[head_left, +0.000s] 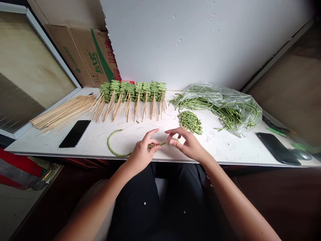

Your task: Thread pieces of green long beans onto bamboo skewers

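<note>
My left hand [142, 150] is closed on a long green bean [109, 142], a yardlong bean. Its free length curves round to the left over the white tabletop, and its end pokes out past my thumb toward the right. Opposite it, my right hand [187, 144] is held just above the table with thumb and fingers bent together; a bit of pale green shows between them, apparently a short bean piece. Beyond my hands lies a single skewer [130, 126] with a small bean piece [137, 122] on or beside it.
Finished bean skewers [132, 91] stand stacked at the back. Loose bamboo skewers [64, 112] and a phone [75, 134] lie left. Cut bean pieces [190, 122], a plastic bag [240, 100] of long beans, a dark phone-like object [277, 149] and a mouse [302, 154] lie right.
</note>
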Motion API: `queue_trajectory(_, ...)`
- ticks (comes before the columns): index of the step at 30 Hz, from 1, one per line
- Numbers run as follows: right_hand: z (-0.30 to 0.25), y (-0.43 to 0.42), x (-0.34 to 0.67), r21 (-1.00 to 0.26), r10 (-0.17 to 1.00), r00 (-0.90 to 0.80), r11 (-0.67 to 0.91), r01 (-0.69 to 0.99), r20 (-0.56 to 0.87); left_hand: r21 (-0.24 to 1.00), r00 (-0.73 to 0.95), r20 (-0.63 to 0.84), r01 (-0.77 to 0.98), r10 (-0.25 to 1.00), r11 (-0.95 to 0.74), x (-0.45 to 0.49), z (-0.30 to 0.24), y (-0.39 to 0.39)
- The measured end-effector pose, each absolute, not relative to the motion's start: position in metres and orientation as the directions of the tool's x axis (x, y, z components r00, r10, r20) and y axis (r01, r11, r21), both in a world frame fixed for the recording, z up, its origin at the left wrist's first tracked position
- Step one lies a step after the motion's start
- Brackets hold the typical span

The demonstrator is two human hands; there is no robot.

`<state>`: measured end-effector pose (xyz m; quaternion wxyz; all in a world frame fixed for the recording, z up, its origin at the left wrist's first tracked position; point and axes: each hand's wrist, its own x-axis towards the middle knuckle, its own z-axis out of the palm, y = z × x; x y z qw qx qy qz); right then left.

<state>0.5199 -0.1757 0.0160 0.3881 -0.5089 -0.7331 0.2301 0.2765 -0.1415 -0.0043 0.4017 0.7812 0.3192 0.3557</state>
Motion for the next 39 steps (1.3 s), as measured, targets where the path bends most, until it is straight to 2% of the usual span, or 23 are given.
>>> queue_trajectory(3, 0.018, -0.184, 0.502, -0.748, 0.904, -0.261, 0.428, 0.507, 0.34, 0.833, 0.569, 0.326, 0.204, 0.755, -0.514, 0.277, -0.003, -0.144)
queue_trajectory(6, 0.015, -0.185, 0.495, -0.775, 0.906, -0.209, 0.424, 0.47, 0.369, 0.822, 0.565, 0.356, 0.188, 0.744, -0.537, 0.278, -0.002, -0.145)
queue_trajectory(8, 0.013, -0.184, 0.495, -0.789, 0.904, -0.181, 0.428, 0.441, 0.388, 0.794, 0.536, 0.375, 0.237, 0.757, -0.561, 0.277, -0.002, -0.144)
queue_trajectory(13, 0.018, -0.183, 0.497, -0.754, 0.881, -0.159, 0.466, 0.464, 0.446, 0.581, 0.456, 0.509, 0.445, 0.73, -0.682, 0.275, 0.0, -0.142)
queue_trajectory(16, 0.022, -0.184, 0.496, -0.591, 0.816, -0.256, 0.557, 0.583, 0.518, 0.545, 0.458, 0.543, 0.446, 0.704, -0.71, 0.274, 0.0, -0.142)
queue_trajectory(19, 0.023, -0.185, 0.493, -0.353, 0.716, -0.348, 0.633, 0.689, 0.605, 0.58, 0.483, 0.517, 0.41, 0.707, -0.704, 0.274, 0.001, -0.144)
queue_trajectory(22, 0.02, -0.188, 0.491, -0.151, 0.629, -0.404, 0.642, 0.751, 0.664, 0.63, 0.522, 0.462, 0.375, 0.716, -0.68, 0.274, 0.004, -0.146)
queue_trajectory(25, 0.017, -0.19, 0.488, -0.059, 0.553, -0.421, 0.652, 0.756, 0.719, 0.671, 0.545, 0.439, 0.329, 0.714, -0.664, 0.275, 0.009, -0.148)
queue_trajectory(28, 0.015, -0.193, 0.481, -0.134, 0.505, -0.312, 0.667, 0.733, 0.805, 0.718, 0.565, 0.455, 0.224, 0.689, -0.659, 0.277, 0.015, -0.151)
queue_trajectory(31, 0.014, -0.197, 0.47, -0.355, 0.523, -0.083, 0.677, 0.645, 0.848, 0.768, 0.539, 0.506, 0.074, 0.673, -0.636, 0.279, 0.019, -0.157)
queue_trajectory(34, 0.013, -0.201, 0.462, -0.553, 0.602, 0.083, 0.659, 0.51, 0.794, 0.782, 0.487, 0.546, -0.005, 0.682, -0.623, 0.281, 0.02, -0.163)
queue_trajectory(39, 0.005, -0.205, 0.452, -0.795, 0.769, 0.214, 0.552, 0.252, 0.602, 0.772, 0.425, 0.591, -0.052, 0.685, -0.634, 0.286, 0.016, -0.167)
